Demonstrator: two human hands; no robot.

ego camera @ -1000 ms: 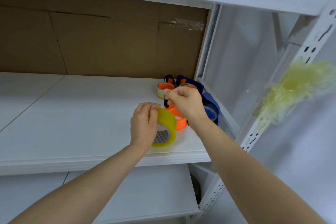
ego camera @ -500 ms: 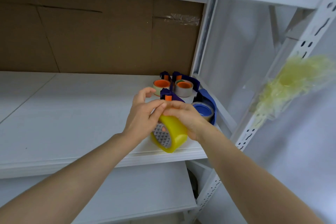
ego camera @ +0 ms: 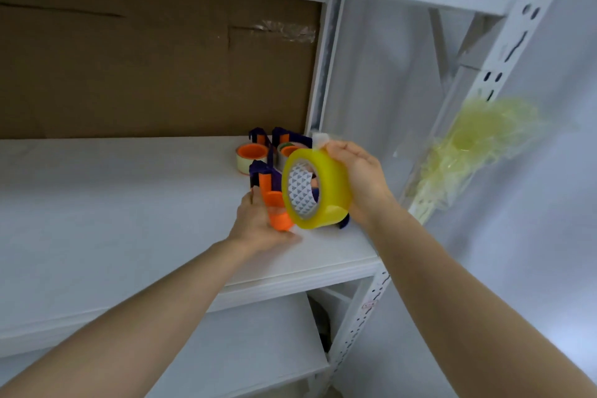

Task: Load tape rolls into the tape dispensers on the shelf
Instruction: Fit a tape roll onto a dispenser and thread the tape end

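My right hand [ego camera: 360,178] has its grip clenched round the yellow tape roll [ego camera: 334,186], fingers curled over its far side, a whitish tab of tape [ego camera: 320,139] sticking up by my fingertips; the roll is off the shelf [ego camera: 97,203], held on edge with its triangle-patterned core turned toward me, just in front of the near dispenser [ego camera: 265,182]; my left hand [ego camera: 256,226] grasps that dispenser low down, thumb up along its orange side, fingers under the orange spool [ego camera: 279,215], which sits right beside the roll's lower left rim; the dispenser, purple and orange, is near the shelf's right front corner; behind it, close to the brown cardboard back [ego camera: 145,68], two more dispensers [ego camera: 258,136] stand with rolls on orange hubs; off to the right a crumpled wad of yellowish tape [ego camera: 478,145] clings to the perforated white upright [ego camera: 504,52]; a lower shelf [ego camera: 242,349] shows between my forearms.
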